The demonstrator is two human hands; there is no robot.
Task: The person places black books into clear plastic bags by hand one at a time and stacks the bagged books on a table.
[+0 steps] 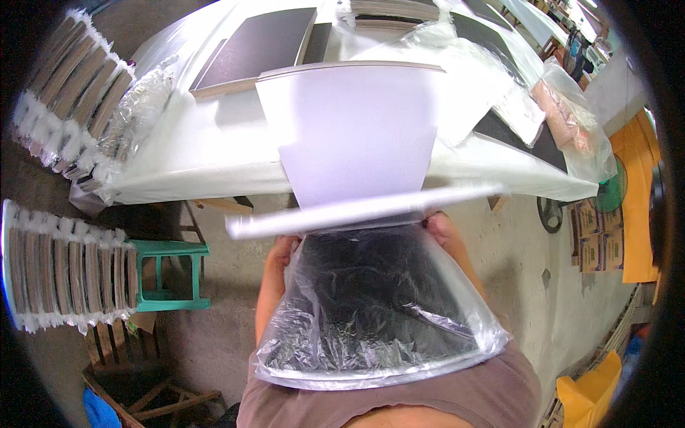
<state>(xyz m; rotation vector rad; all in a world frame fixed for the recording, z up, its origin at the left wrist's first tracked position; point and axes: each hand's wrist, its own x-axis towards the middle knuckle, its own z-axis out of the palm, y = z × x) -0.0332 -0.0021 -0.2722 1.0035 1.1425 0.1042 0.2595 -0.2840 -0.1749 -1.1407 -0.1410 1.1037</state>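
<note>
Shirt (471, 385): brownish grey, at the lower edge of the view; whether the bag touches it, I cannot tell
Clear bag (300, 349): wrinkled, in front of the body, before the near edge of the table; it widens toward the shirt
Dark sheet (364, 274): seen through the plastic of this bag
Left hand (284, 250): curled closed at the far left corner of the bag, holding its edge; some fingers are hidden
Right hand (442, 230): also closed, at the far right corner of the bag, gripping there; its fingertips are hidden
White strip (364, 212): long, blurred, slanting across the far end of the bag, the right end higher; whether the hands hold it too, I cannot tell
Green stool (173, 250): on the left, before the table, just beside a stack of boards (75, 274) with ragged white edges
White panel (357, 128): behind the strip, reaching past the near edge of the table
Table (189, 167): covered in white
Plastic sack (571, 135): at the near right corner of the table, with pinkish things inside
Black panel (260, 43): toward the far left corner
Board pile (392, 11): by the middle of the far edge
</note>
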